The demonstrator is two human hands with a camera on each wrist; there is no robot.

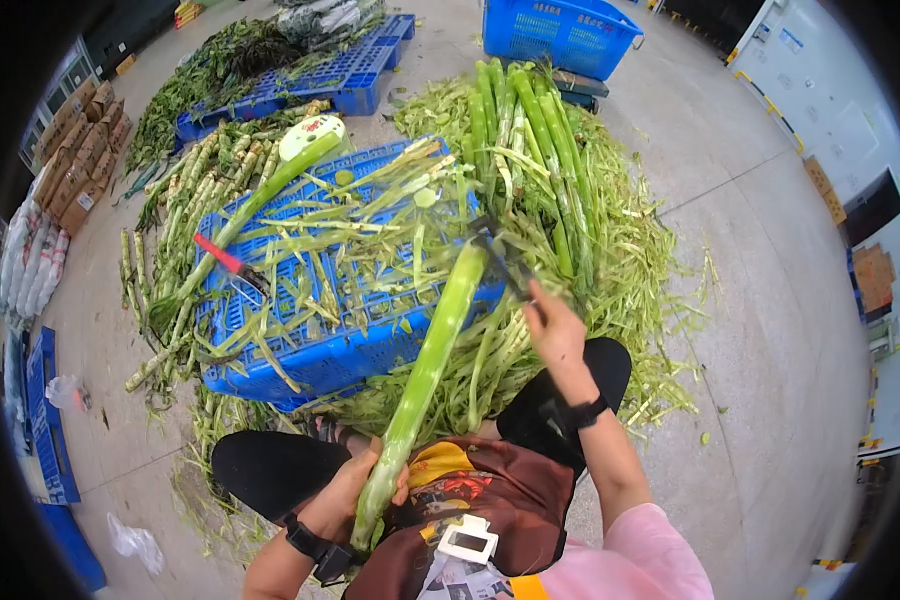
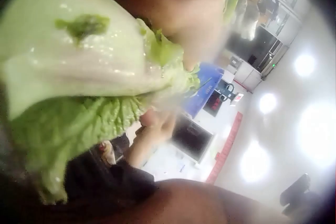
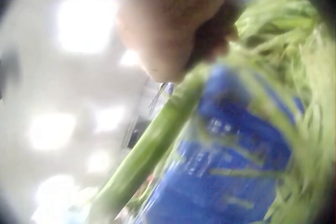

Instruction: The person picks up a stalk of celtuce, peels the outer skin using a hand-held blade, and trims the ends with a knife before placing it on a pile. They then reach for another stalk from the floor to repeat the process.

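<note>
In the head view, my left hand [image 1: 345, 490] grips the lower end of a pale green celtuce stalk [image 1: 425, 360], which slants up and away over my lap. My right hand [image 1: 555, 335] holds a dark-handled peeling tool [image 1: 500, 255] by the stalk's far end; motion blurs its blade. The left wrist view has the pale, wet butt of the stalk [image 2: 94, 61] close up, with a leafy strip hanging below. From the right wrist, the green stalk [image 3: 152, 145] runs beneath the hand. An upturned blue crate [image 1: 300, 370] stands just ahead, strewn with peel strips.
A red-handled tool [image 1: 220, 255] and another long stalk [image 1: 270, 195] lie on the crate's left side. Peeled stalks [image 1: 560, 160] rest on a peel heap [image 1: 630, 260] at right; rough stalks [image 1: 185, 200] are piled left. Behind stands a blue basket [image 1: 555, 40].
</note>
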